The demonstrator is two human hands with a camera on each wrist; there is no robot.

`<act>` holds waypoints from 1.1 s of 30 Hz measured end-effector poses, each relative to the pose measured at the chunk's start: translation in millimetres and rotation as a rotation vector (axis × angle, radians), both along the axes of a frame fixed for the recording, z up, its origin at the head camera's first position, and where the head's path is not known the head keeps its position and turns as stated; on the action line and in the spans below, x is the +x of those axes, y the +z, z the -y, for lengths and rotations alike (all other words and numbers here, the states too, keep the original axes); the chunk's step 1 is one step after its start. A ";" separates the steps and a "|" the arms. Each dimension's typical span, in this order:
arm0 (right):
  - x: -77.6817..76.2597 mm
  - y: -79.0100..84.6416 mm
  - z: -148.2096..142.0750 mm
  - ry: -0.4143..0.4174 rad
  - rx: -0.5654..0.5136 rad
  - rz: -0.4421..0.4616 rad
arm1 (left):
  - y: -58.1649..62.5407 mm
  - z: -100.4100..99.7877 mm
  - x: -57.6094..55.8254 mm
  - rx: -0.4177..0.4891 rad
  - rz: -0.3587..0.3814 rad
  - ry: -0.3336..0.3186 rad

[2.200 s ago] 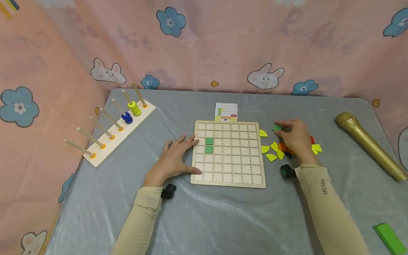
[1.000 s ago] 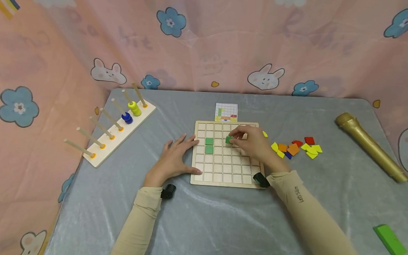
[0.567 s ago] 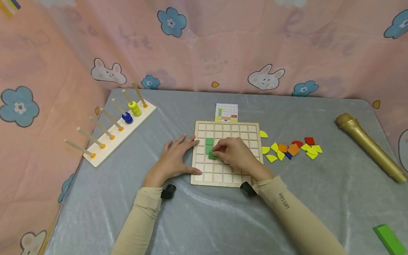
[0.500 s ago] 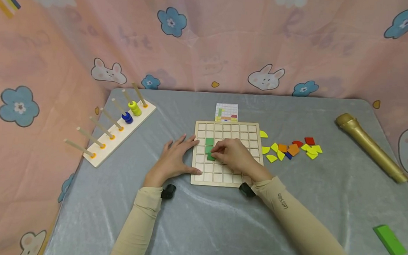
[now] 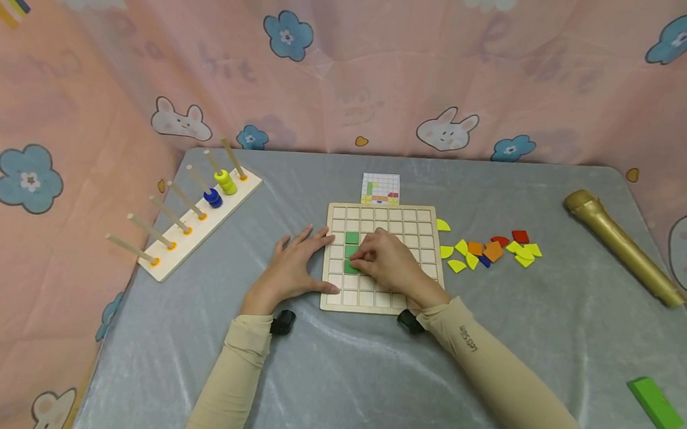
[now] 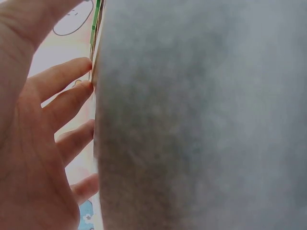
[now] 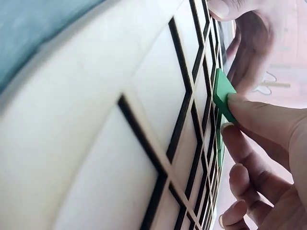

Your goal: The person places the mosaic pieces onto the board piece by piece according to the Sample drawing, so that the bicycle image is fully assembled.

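My right hand [image 5: 389,262] pinches a green square tile [image 7: 223,95] between thumb and fingers. The tile is tilted against the wooden grid board [image 5: 398,287], at a cell just below two other green tiles [image 5: 352,238] set in the same column. With fingers spread, my left hand [image 5: 291,272] rests on the board's left edge, the thumb on its lower left part. In the left wrist view the fingertips [image 6: 85,86] touch the board's rim. A small printed grid card [image 5: 380,187] lies against the board's far edge.
Loose yellow [image 5: 457,266], orange [image 5: 493,252], red [image 5: 520,236] and blue pieces lie right of the board. A peg rack [image 5: 201,225] with blue and yellow rings stands left. A gold microphone [image 5: 622,244] and a green block [image 5: 655,404] are at the right.
My right hand has come from the loose pieces leftward onto the board with a green tile, then down to the cell below the two green ones. The left hand has stayed put.
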State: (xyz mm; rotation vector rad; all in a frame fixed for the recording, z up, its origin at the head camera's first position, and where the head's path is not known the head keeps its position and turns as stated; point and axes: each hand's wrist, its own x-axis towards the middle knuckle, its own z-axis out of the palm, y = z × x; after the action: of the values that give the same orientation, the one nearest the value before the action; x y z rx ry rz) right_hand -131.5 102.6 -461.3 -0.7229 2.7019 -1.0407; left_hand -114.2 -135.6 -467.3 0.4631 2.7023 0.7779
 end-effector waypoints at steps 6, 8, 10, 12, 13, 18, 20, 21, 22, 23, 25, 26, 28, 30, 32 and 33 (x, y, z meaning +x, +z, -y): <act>-0.2 -2.3 1.0 -0.011 0.013 -0.014 | -0.5 0.0 -0.1 0.000 0.000 -0.003; 0.0 -3.1 1.0 -0.012 0.009 -0.015 | -0.8 0.0 -0.2 0.002 -0.001 -0.003; 0.1 -3.9 0.9 -0.011 0.008 -0.018 | -0.7 0.0 -0.2 0.004 -0.002 -0.003; 0.5 -3.5 0.5 -0.012 0.012 -0.021 | -0.7 0.1 -0.3 0.006 -0.002 -0.003; 0.5 -3.4 0.1 -0.015 0.013 -0.020 | -0.6 0.0 -0.3 0.008 -0.001 -0.002; -1.6 0.0 -5.5 -0.061 0.008 -0.017 | -0.7 -0.2 0.0 0.014 0.001 0.001; -4.2 2.3 -10.2 -0.090 0.008 -0.020 | -0.6 -0.2 0.0 0.016 0.000 0.000; -5.9 2.8 -13.2 -0.105 0.007 -0.019 | -0.7 0.0 0.1 0.016 -0.002 0.000; -7.6 3.8 -16.5 -0.119 0.006 -0.014 | -0.6 0.1 0.2 0.016 -0.003 -0.001; -9.7 4.2 -20.3 -0.136 0.005 -0.013 | -0.4 0.3 0.4 0.017 -0.003 -0.002; -13.9 5.1 -29.0 -0.178 -0.009 0.001 | -0.4 0.5 0.7 0.020 -0.007 -0.005; -15.9 5.9 -34.0 -0.201 -0.019 0.011 | -0.4 0.7 0.8 0.023 -0.009 -0.006; -20.5 7.1 -45.1 -0.257 -0.040 0.019 | -0.8 0.9 0.7 0.024 -0.011 -0.009; -24.3 8.6 -57.4 -0.324 -0.073 0.032 | -1.6 0.8 0.4 0.025 -0.013 -0.011; -27.9 10.8 -70.3 -0.387 -0.091 0.050 | -2.3 0.8 0.1 0.022 -0.012 -0.012; -29.7 11.4 -76.6 -0.421 -0.097 0.065 | -2.4 0.7 0.1 0.021 -0.009 -0.011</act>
State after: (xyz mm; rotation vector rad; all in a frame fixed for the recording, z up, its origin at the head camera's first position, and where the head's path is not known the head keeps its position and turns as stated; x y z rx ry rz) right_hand -161.2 179.2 -449.8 -0.1232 2.8275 -1.2610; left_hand -114.0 -136.3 -469.7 0.4867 2.7005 0.8036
